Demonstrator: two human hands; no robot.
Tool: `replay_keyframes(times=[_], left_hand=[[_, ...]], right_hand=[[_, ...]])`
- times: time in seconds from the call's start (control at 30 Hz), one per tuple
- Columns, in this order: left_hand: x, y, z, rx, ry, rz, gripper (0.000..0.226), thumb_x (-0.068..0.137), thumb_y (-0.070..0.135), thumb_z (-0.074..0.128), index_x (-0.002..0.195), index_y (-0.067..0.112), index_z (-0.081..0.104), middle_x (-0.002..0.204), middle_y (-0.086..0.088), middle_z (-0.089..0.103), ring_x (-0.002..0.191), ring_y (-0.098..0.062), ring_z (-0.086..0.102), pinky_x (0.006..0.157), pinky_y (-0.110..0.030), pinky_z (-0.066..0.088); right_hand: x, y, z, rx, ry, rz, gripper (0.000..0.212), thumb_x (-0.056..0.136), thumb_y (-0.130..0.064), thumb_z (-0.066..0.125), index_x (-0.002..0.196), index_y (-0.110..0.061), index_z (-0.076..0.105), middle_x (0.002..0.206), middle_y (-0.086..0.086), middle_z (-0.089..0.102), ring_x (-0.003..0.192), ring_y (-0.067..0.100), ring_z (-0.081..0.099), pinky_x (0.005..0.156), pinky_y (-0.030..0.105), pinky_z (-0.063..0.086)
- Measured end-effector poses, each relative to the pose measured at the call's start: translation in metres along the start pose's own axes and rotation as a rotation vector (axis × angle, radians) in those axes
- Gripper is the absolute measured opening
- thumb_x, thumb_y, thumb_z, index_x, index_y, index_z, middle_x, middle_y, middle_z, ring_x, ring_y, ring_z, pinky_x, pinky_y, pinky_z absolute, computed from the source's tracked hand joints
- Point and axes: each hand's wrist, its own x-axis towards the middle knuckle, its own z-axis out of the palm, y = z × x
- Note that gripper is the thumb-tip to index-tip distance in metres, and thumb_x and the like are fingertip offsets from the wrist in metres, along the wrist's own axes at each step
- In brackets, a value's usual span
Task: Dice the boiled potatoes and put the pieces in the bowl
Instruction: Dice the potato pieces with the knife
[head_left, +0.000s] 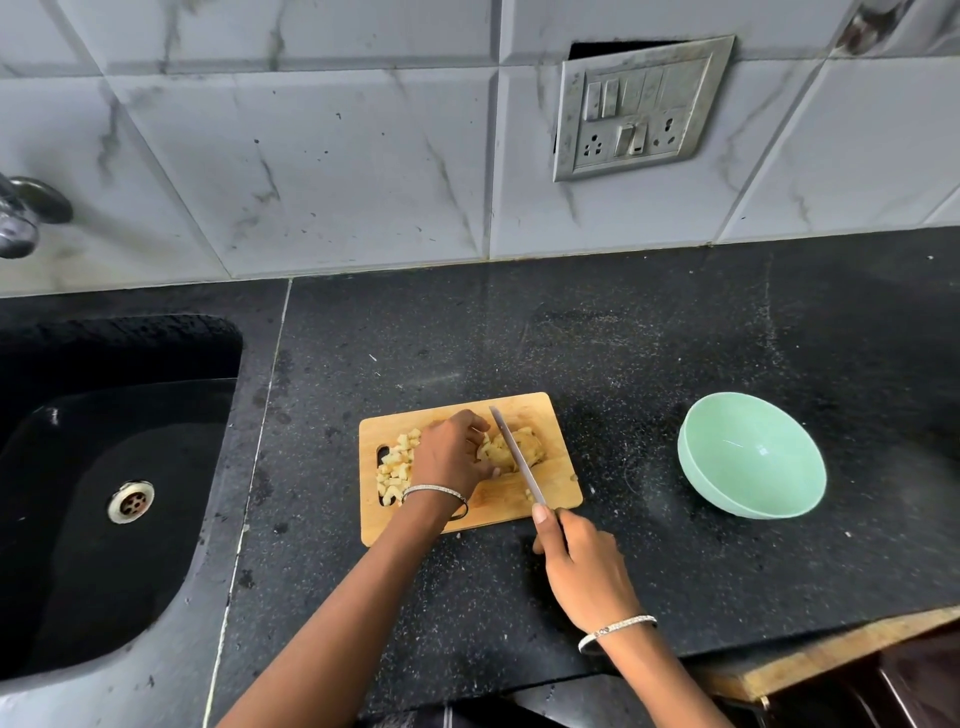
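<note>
On the cutting board (550, 415), the right hand (576, 561) is gripping the knife (517, 457), fingers wrapped round and hiding its handle. The blade's long axis is running near-right to far-left, tip pointing away, across the potato (519, 447). The left hand (452, 452), fingers curled, is apparently holding the potato, though the contact is hidden. Diced pieces (397, 467) are lying at the board's left end, and the bowl (753, 457) is standing well apart to the right.

A pale yellow boiled potato (522, 447), partly cut, lies right of centre on the wooden cutting board (550, 415), the left hand (451, 451) curled on it; small diced pieces (396, 467) are heaped by the board's left edge, beside its handle slot; the knife (511, 452), gripped by the right hand (582, 566), slants across the potato, tip toward the far edge; the mint-green bowl (753, 457) stands empty, mouth up, well right of the board.
</note>
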Motion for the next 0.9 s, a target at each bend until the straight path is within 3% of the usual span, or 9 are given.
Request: replay_keyframes(times=[0.2,0.5,0.7,0.9], left_hand=[[-0.003,-0.001,0.001,-0.071,0.008,0.006,0.048,0.059,0.018,0.091,0.101,0.021,0.068,0.086,0.007,0.068,0.073,-0.006,0.06,0.06,-0.003,0.04],[-0.006,-0.006,0.001,-0.132,0.049,0.063,0.037,0.06,0.014,0.089,0.093,0.018,0.072,0.081,0.007,0.069,0.071,-0.007,0.063,0.071,-0.022,0.055],[-0.008,-0.007,0.001,-0.151,0.057,0.074,0.035,0.061,0.014,0.088,0.091,0.02,0.072,0.08,0.009,0.068,0.072,-0.007,0.063,0.071,-0.027,0.057],[-0.01,-0.01,-0.003,-0.185,0.058,0.064,0.034,0.061,0.013,0.089,0.087,0.023,0.07,0.079,0.01,0.067,0.072,-0.007,0.062,0.069,-0.023,0.055]], right_hand=[[0.0,0.003,0.004,-0.004,-0.006,0.006,0.047,0.102,-0.051,0.03,0.084,-0.022,0.062,0.071,-0.012,0.062,0.074,0.018,0.06,0.069,0.035,0.042],[0.004,0.007,0.01,-0.024,-0.006,0.008,0.051,0.099,-0.056,0.027,0.085,-0.02,0.06,0.077,0.002,0.066,0.079,0.027,0.063,0.073,0.04,0.048],[0.003,0.009,0.012,-0.054,0.002,0.029,0.058,0.094,-0.064,0.019,0.086,-0.023,0.058,0.08,0.001,0.067,0.081,0.028,0.064,0.074,0.042,0.049],[0.002,0.006,0.01,-0.074,-0.003,0.019,0.051,0.099,-0.058,0.024,0.087,-0.023,0.059,0.081,-0.001,0.068,0.083,0.027,0.064,0.075,0.041,0.049]])
